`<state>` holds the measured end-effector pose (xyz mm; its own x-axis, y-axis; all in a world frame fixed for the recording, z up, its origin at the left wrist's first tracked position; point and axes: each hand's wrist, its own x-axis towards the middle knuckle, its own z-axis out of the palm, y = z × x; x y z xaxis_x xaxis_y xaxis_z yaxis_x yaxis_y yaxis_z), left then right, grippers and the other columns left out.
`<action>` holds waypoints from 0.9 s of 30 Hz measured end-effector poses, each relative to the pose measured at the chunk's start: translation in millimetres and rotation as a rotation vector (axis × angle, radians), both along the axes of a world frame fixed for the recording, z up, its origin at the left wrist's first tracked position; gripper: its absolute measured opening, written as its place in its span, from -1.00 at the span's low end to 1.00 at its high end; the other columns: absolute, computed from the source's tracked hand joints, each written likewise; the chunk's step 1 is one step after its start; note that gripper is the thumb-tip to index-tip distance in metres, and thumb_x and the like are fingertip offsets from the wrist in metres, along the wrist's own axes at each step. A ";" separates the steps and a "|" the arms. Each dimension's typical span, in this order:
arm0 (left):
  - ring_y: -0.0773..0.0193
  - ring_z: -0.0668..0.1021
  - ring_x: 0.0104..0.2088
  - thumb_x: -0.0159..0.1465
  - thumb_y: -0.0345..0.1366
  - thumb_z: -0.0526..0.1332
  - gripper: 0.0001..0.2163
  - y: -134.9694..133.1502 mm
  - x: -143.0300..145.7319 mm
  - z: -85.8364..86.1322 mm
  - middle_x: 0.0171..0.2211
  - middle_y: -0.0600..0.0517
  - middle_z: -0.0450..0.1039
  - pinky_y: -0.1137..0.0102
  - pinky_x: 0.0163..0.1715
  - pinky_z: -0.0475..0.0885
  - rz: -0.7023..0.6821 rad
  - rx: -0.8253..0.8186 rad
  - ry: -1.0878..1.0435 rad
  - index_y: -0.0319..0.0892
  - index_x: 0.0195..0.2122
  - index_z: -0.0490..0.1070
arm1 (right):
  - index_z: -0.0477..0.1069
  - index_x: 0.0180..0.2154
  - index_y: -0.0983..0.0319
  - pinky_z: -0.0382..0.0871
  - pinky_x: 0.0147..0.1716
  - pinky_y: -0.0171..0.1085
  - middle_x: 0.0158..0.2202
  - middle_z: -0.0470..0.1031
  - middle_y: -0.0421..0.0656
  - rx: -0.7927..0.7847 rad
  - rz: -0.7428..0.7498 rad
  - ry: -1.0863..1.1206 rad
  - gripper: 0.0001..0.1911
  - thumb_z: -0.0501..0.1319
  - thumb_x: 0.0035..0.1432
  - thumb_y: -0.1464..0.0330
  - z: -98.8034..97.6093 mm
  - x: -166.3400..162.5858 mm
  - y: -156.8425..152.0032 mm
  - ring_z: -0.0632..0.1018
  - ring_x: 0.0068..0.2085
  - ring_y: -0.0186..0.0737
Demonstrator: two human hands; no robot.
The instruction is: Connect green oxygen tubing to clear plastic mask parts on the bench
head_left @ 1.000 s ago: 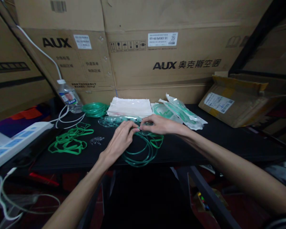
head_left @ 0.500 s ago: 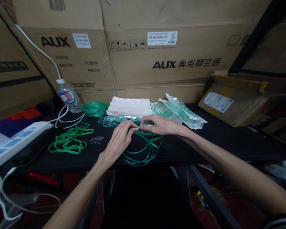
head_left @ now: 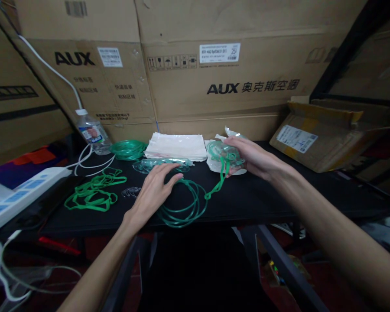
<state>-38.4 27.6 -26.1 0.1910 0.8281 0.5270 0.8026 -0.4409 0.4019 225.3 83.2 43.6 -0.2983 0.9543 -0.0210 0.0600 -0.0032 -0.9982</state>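
My right hand (head_left: 251, 158) is closed around a clear green oxygen mask (head_left: 223, 152), lifted just above the black table (head_left: 256, 197); a green elastic strap (head_left: 218, 184) hangs from it to the table. My left hand (head_left: 153, 187) lies on the coiled green tubing (head_left: 182, 206) with its fingers stretched out flat. The tubing coil reaches the table's front edge.
Behind my hands lie a stack of clear plastic bags (head_left: 177, 146), bagged masks (head_left: 214, 164), a row of clear mask shells (head_left: 156, 164) and another tubing coil (head_left: 128, 149). Loose green straps (head_left: 92, 194), small clear clips (head_left: 131, 191), a water bottle (head_left: 92, 132) and a power strip (head_left: 22, 193) sit left. Cardboard boxes (head_left: 214, 73) wall the back.
My right hand has lifted the mask up and to the right, away from the coil, pulling its strap taut. My left hand stayed on the tubing and flattened.
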 end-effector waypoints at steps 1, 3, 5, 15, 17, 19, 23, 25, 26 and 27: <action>0.11 0.53 0.07 0.42 -0.15 0.17 -0.73 -6.5 -2.0 3.4 0.04 -0.02 0.55 0.17 0.15 0.34 0.005 0.006 0.006 -0.09 0.08 0.44 | 0.41 -0.19 0.19 0.54 -0.58 -0.22 -0.38 0.49 -0.17 -0.027 -0.040 0.034 -0.90 0.19 0.28 0.31 -0.8 5.2 -2.5 0.52 -0.48 -0.21; 0.12 0.52 0.06 0.43 -0.10 0.15 -0.74 -23.9 -5.1 9.1 0.01 0.00 0.55 0.17 0.14 0.35 -0.029 -0.025 0.033 -0.06 0.04 0.46 | 0.43 -0.21 0.20 0.54 -0.57 -0.23 -0.40 0.50 -0.17 -0.051 -0.123 0.110 -0.90 0.18 0.26 0.34 -1.5 18.4 -6.8 0.51 -0.51 -0.23; 0.12 0.51 0.04 0.40 -0.02 0.17 -0.72 -43.7 -6.6 10.6 -0.01 0.02 0.54 0.17 0.10 0.36 -0.104 -0.104 0.084 -0.02 0.01 0.46 | 0.44 -0.25 0.21 0.54 -0.55 -0.25 -0.45 0.48 -0.20 -0.066 -0.174 0.213 -0.87 0.14 0.24 0.33 0.2 34.0 -10.5 0.47 -0.56 -0.29; 0.17 0.50 -0.14 0.35 -0.19 0.29 -0.84 -71.5 -0.7 -23.0 -0.14 0.08 0.50 0.23 -0.11 0.34 -0.171 -0.237 0.238 -0.02 -0.08 0.42 | 0.40 -0.36 0.21 0.46 -0.70 -0.32 -0.55 0.40 -0.28 -0.398 0.167 0.262 -0.66 0.22 0.24 0.07 -24.4 36.7 -81.3 0.34 -0.70 -0.41; 0.19 0.50 -0.19 0.37 -0.23 0.27 -0.90 -73.9 4.5 -25.4 -0.20 0.10 0.50 0.26 -0.15 0.34 -0.189 -0.245 0.209 -0.03 -0.12 0.42 | 0.41 -0.35 0.23 0.43 -0.71 -0.34 -0.54 0.48 -0.22 -0.520 0.301 0.145 -0.60 0.26 0.21 0.01 -51.4 19.5 -103.9 0.42 -0.69 -0.36; 0.18 0.51 -0.15 0.35 -0.20 0.29 -0.84 -79.2 7.8 -26.5 -0.17 0.10 0.51 0.25 -0.13 0.35 -0.188 -0.223 0.173 -0.01 -0.07 0.41 | 0.45 -0.37 0.28 0.37 -0.69 -0.45 -0.55 0.50 -0.17 -0.517 0.364 0.059 -0.57 0.29 0.19 0.02 -76.1 5.4 -120.6 0.47 -0.61 -0.36; 0.08 0.50 0.00 0.31 -0.01 0.28 -0.63 -85.3 1.7 -23.1 -0.01 0.02 0.48 0.18 -0.01 0.39 -0.042 -0.083 0.091 0.03 0.09 0.36 | 0.48 -0.20 0.26 0.25 -0.79 -0.48 -0.61 0.44 -0.27 -0.628 0.270 0.028 -0.49 0.20 0.22 -0.08 -100.0 -9.0 -132.3 0.38 -0.70 -0.41; 0.03 0.51 0.01 0.36 0.04 0.20 -0.62 -80.2 -5.4 -18.3 -0.01 -0.04 0.49 0.15 0.01 0.40 0.112 -0.027 0.100 -0.03 0.09 0.38 | 0.47 -0.14 0.25 0.25 -0.82 -0.47 -0.61 0.42 -0.30 -0.679 0.256 0.032 -0.44 0.14 0.25 -0.12 -101.3 -13.1 -131.6 0.36 -0.75 -0.41; 0.00 0.52 0.00 0.37 0.05 0.17 -0.60 -75.5 -9.0 -15.7 -0.02 -0.07 0.49 0.13 0.01 0.41 0.186 -0.027 0.129 -0.08 0.09 0.39 | 0.46 -0.12 0.25 0.25 -0.82 -0.47 -0.60 0.42 -0.30 -0.683 0.270 0.041 -0.43 0.12 0.26 -0.13 -101.1 -15.5 -130.9 0.35 -0.76 -0.42; -0.04 0.53 -0.01 0.36 0.06 0.17 -0.57 -69.7 -12.2 -13.1 -0.03 -0.11 0.49 0.11 -0.01 0.42 0.244 -0.049 0.173 -0.12 0.09 0.40 | 0.46 -0.11 0.25 0.25 -0.83 -0.47 -0.60 0.42 -0.30 -0.681 0.290 0.050 -0.42 0.11 0.27 -0.14 -100.9 -18.2 -130.2 0.35 -0.77 -0.43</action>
<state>-50.6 -42.2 -39.2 0.0664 0.8843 0.4622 0.9407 -0.2099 0.2664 207.1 -47.0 -57.3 -0.5525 0.6176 -0.5597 0.1071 -0.6133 -0.7825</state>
